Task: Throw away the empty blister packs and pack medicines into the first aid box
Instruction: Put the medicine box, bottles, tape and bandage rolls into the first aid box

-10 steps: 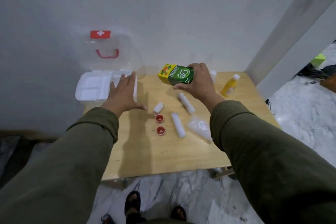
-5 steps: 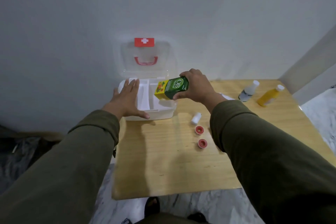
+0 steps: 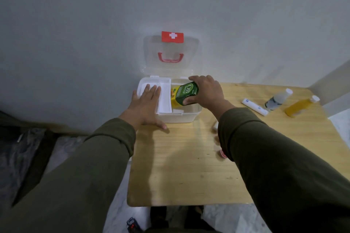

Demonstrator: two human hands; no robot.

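Box: first aid box on the table's far left corner, lid upright against the wall behind.
Left hand: flat on the box's left tray.
Right hand: holding carton tilted into the right compartment.
Far right: tube, two bottles on the table.

Left hand: palm down, fingers straight and held together pointing to the far side, thumb splayed out to the right at the near side; flat, nothing grasped. Left arm: olive-green sleeve, reaching from near left toward far centre. Right hand: knuckles up, fingers curled over the top and thumb under, clamped around something. Right arm: olive-green sleeve, reaching from near right, wrist bare past the cuff.
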